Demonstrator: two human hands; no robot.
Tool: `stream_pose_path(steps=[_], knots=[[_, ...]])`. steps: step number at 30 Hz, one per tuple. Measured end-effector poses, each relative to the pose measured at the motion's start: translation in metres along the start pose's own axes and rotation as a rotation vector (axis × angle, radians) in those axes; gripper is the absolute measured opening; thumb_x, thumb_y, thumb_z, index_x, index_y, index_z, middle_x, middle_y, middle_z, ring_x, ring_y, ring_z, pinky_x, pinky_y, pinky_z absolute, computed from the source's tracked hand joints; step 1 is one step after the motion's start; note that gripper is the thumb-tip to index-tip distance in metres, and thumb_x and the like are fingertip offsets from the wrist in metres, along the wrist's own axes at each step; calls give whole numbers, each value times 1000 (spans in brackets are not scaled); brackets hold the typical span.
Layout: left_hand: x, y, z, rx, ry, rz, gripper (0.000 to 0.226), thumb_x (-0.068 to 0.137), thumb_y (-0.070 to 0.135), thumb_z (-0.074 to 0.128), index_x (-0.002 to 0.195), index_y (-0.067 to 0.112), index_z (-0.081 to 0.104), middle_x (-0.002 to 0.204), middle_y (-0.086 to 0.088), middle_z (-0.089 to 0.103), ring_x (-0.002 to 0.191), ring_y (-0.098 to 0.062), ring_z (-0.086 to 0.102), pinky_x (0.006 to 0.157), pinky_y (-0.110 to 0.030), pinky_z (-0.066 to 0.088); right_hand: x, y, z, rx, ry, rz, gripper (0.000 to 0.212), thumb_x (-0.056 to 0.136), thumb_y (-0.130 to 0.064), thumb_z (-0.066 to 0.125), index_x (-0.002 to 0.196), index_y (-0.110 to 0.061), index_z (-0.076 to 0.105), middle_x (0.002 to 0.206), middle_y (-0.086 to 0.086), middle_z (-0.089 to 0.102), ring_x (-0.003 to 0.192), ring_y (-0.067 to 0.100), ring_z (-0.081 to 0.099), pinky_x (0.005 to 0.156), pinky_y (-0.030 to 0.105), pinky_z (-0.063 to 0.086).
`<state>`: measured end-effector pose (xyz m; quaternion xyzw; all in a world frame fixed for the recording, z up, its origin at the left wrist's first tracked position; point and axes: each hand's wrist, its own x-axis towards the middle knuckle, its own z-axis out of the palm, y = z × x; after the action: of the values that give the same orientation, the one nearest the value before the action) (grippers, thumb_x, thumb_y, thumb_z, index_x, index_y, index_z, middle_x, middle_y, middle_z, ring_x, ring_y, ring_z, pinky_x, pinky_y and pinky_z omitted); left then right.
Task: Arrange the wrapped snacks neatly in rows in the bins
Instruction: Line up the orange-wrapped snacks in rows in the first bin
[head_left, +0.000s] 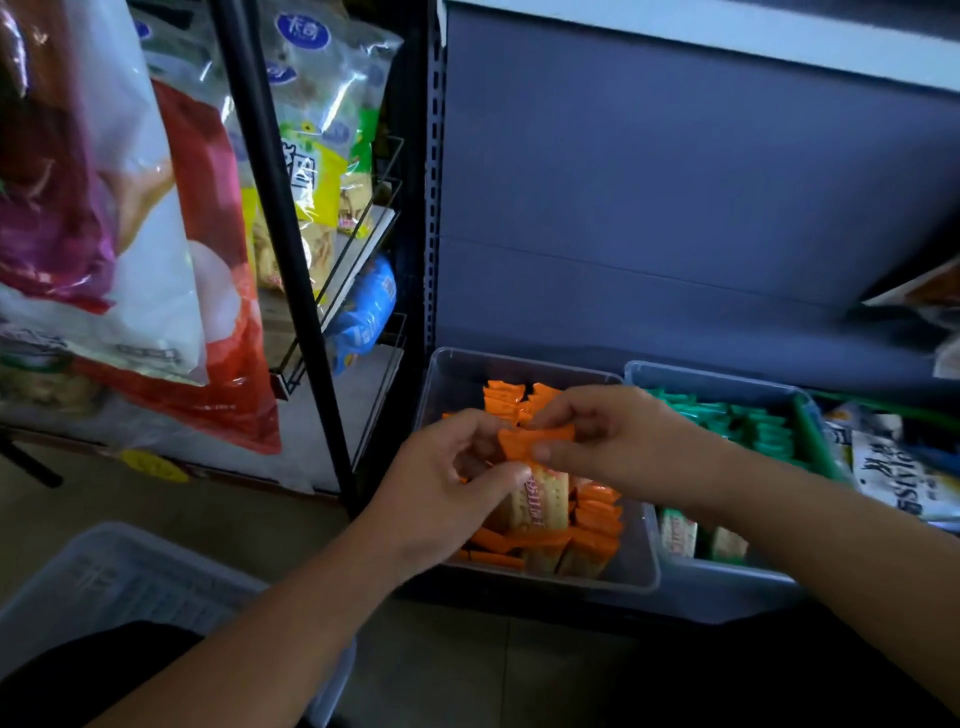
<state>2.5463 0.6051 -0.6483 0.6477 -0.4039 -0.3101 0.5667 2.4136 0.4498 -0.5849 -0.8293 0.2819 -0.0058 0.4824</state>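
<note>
Left hand (457, 467) and right hand (613, 441) both pinch one orange wrapped snack (536, 442) between curled fingers, directly above the clear bin (457, 379). Probable risk: releasing it tilted may topple the upright rows beneath the hands, since neighbouring packets appear loosely packed

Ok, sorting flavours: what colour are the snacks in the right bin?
Green wrapped snacks, clearest in head view.

Left bin (643, 566) and right bin (727, 587) side by side, wrapped snacks (597, 525) in each. Over the left bin, left hand (441, 488) and right hand (613, 436) pinching one snack (535, 441) between them. Leftward, a rack (358, 249); nearer, on the floor, a basket (130, 582).
</note>
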Motion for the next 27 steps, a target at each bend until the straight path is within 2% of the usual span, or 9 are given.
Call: stream_pose_path(steps=[3, 6, 8, 10, 12, 16, 20, 23, 27], knots=[[2, 4, 3, -90, -16, -1, 16, 90, 9, 78, 100, 21, 73, 86, 0, 72, 81, -14, 67, 74, -34, 56, -5, 4, 0, 237, -32, 81, 8, 92, -18, 76, 99, -22, 75, 91, 9, 77, 82, 18, 70, 80, 40, 60], [6, 0, 3, -92, 7, -25, 8, 94, 19, 75, 92, 26, 71, 88, -4, 72, 87, -29, 68, 76, -50, 59, 2, 7, 3, 210, -4, 52, 13, 86, -23, 83, 95, -25, 73, 88, 7, 76, 81, 18, 69, 75, 39, 60], [10, -2, 2, -85, 25, -33, 7, 95, 20, 74, 89, 23, 72, 88, -6, 72, 89, -32, 68, 78, -55, 59, 6, 7, 5, 202, 8, 22, 14, 84, -23, 84, 94, -25, 73, 89, 6, 77, 84, 22, 72, 77, 43, 61], [13, -2, 1, -101, 44, -43, 8, 96, 17, 72, 91, 23, 75, 89, -3, 74, 87, -25, 71, 77, -49, 61, 8, 9, 3, 243, 6, 47, 14, 86, -20, 82, 97, -23, 74, 90, 7, 78, 86, 23, 74, 80, 43, 62], [15, -3, 2, -135, 88, -64, 15, 95, 14, 71, 91, 27, 77, 91, 0, 76, 85, -17, 73, 74, -40, 62, 9, 11, -1, 333, -24, 113, 17, 90, -18, 78, 105, -14, 72, 92, 8, 79, 84, 19, 76, 78, 36, 63], [17, -2, 8, -153, 150, -81, 13, 95, 15, 72, 97, 28, 77, 92, 2, 77, 86, -14, 74, 76, -38, 63, 11, 12, -5, 410, 28, 140, 12, 96, -15, 70, 102, -5, 72, 93, 13, 78, 82, 20, 76, 70, 31, 63], [16, -4, 14, -79, -6, -176, 48, 82, 20, 87, 121, 36, 64, 100, 6, 76, 91, -11, 73, 79, -31, 61, 16, 18, -5, 451, 173, 123, 9, 99, -17, 67, 99, -9, 72, 89, 10, 78, 82, 22, 77, 67, 33, 61], [15, -3, 17, -23, -34, -169, 56, 76, 14, 91, 121, 34, 65, 101, 8, 75, 92, -11, 72, 82, -33, 61, 18, 20, -6, 472, 227, 134, 11, 101, -18, 64, 104, -9, 70, 91, 10, 78, 86, 27, 78, 72, 40, 63], [15, -1, 16, -25, -60, -112, 64, 71, 8, 93, 122, 35, 64, 100, 6, 74, 90, -13, 72, 82, -35, 62, 20, 25, -5, 499, 240, 176, 12, 102, -20, 63, 105, -10, 70, 92, 12, 78, 85, 29, 77, 73, 41, 62]])
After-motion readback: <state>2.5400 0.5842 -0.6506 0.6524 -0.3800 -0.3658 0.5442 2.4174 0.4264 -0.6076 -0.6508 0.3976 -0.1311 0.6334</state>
